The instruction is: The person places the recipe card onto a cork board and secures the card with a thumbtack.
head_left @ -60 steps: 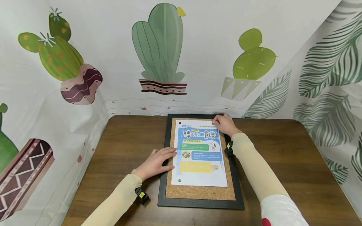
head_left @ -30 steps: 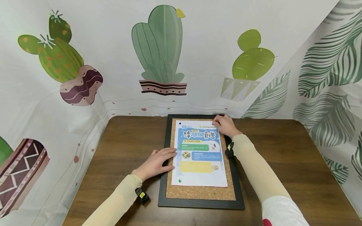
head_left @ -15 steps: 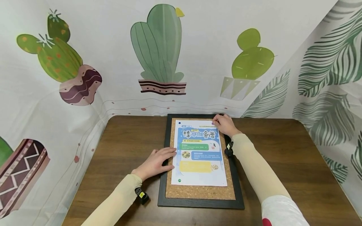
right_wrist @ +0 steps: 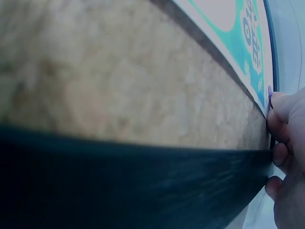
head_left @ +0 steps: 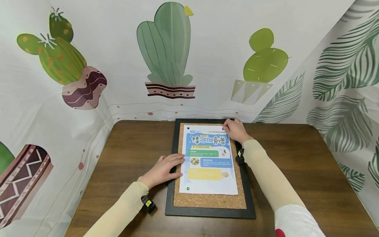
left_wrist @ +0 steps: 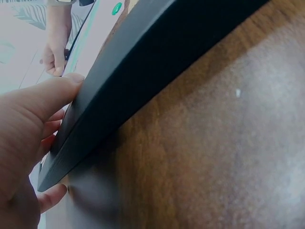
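A black-framed cork board [head_left: 209, 201] lies on the table with a printed sheet of paper [head_left: 210, 188] on it. At the sheet's top right corner my right hand [head_left: 237, 131] pinches a purple pushpin [right_wrist: 270, 95], mostly covered by the fingertips. Its other fingers rest by the board's frame [right_wrist: 143, 181]. My left hand [head_left: 162, 170] lies across the left side of the frame, with fingertips touching the sheet's left edge. A blue pushpin [head_left: 188, 128] sits in the top left corner, and a green pushpin [head_left: 188, 188] in the bottom left.
The brown wooden table [head_left: 296, 171] extends to both sides of the board. Behind it hangs a white cloth [head_left: 216, 59] printed with cacti and leaves, close to the board's far edge. Each wrist wears a black strapped device [head_left: 148, 204].
Both hands, the sheet and the board stay in place; only the head view shifts very slightly.
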Motion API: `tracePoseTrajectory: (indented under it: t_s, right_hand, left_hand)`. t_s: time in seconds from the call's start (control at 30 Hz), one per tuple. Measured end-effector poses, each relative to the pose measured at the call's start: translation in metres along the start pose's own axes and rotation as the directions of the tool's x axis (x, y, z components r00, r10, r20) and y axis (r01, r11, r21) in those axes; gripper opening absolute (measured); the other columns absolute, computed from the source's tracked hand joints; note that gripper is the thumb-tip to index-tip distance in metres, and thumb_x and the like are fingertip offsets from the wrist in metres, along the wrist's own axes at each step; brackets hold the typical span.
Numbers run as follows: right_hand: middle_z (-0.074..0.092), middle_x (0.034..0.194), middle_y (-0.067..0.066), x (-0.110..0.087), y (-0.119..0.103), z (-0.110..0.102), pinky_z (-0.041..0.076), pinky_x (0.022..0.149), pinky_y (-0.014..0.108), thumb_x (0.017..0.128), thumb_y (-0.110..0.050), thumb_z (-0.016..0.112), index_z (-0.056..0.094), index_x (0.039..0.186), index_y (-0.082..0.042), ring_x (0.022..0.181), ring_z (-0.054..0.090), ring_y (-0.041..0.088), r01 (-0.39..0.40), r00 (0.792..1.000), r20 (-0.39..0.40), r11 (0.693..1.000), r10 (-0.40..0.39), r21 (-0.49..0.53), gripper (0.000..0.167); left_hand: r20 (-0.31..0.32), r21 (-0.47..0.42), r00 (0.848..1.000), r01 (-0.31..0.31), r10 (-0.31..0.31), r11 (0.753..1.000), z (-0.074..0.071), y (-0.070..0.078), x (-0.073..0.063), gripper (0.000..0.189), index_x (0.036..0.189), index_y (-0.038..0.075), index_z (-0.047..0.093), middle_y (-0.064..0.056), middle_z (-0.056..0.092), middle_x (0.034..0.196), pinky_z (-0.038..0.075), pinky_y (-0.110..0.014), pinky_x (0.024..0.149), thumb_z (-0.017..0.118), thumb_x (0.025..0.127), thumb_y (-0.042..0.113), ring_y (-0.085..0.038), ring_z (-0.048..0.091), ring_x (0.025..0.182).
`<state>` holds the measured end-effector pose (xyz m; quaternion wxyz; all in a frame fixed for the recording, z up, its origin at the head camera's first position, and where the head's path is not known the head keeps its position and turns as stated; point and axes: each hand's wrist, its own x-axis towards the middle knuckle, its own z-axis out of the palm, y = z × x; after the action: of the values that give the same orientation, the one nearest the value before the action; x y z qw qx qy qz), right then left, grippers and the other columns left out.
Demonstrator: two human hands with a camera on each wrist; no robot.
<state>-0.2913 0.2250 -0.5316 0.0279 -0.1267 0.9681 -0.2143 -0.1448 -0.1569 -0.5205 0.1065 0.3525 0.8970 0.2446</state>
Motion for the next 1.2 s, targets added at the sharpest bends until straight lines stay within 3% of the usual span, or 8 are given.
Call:
tracePoseTrajectory:
  t_s: [0.47,0.6,0.77,0.97,1.2]
  right_hand:
    - [0.07,0.115,0.016,0.002,-0.009,-0.009,0.034,0.108,0.056,0.109,-0.015,0.054,0.062,0.11,-0.004,0.107,0.051,0.037,-0.011,0.999,0.043,0.999,0.013,-0.042,0.014]
    - [0.07,0.109,0.016,0.002,-0.01,-0.007,0.036,0.105,0.055,0.108,-0.016,0.055,0.063,0.108,-0.004,0.104,0.051,0.037,-0.017,0.999,0.032,0.999,0.018,-0.031,0.014]
    - [0.068,0.101,0.018,-0.001,-0.007,-0.006,0.041,0.093,0.054,0.108,-0.014,0.054,0.065,0.112,0.0,0.098,0.053,0.037,-0.001,1.0,-0.017,0.999,0.002,0.054,0.018]
    - [0.065,0.102,0.02,-0.007,0.001,-0.012,0.045,0.084,0.05,0.109,-0.014,0.052,0.062,0.117,0.003,0.093,0.056,0.034,0.006,1.0,-0.017,0.983,-0.004,0.181,0.021]
    - [0.065,0.096,0.015,-0.017,0.005,-0.02,0.045,0.077,0.043,0.107,-0.011,0.055,0.063,0.115,0.001,0.083,0.057,0.029,0.051,0.999,-0.028,0.971,-0.046,0.235,0.017]
  left_hand:
    - [0.007,0.013,1.0,0.012,-0.012,1.0,-0.004,0.001,0.0,0.062,0.152,0.009,0.055,-0.006,0.044,0.163,0.035,-0.06,0.106,0.072,0.1,0.037,-0.026,0.038,0.151]
    - [0.004,0.019,1.0,0.012,-0.012,1.0,-0.004,0.001,-0.001,0.061,0.151,0.009,0.056,-0.007,0.045,0.162,0.036,-0.059,0.105,0.072,0.099,0.037,-0.026,0.039,0.151]
    - [0.003,0.015,1.0,0.01,-0.01,1.0,-0.004,0.002,-0.002,0.061,0.151,0.008,0.056,-0.007,0.045,0.162,0.035,-0.061,0.106,0.073,0.099,0.036,-0.027,0.039,0.151]
    - [0.012,0.011,1.0,0.01,-0.01,1.0,-0.004,0.004,-0.001,0.062,0.152,0.009,0.055,-0.007,0.044,0.163,0.034,-0.062,0.107,0.071,0.1,0.038,-0.027,0.038,0.151]
    - [0.029,0.022,0.999,0.019,-0.02,1.0,-0.004,0.003,0.0,0.062,0.153,0.01,0.054,-0.006,0.043,0.163,0.033,-0.062,0.108,0.071,0.1,0.038,-0.026,0.037,0.152]
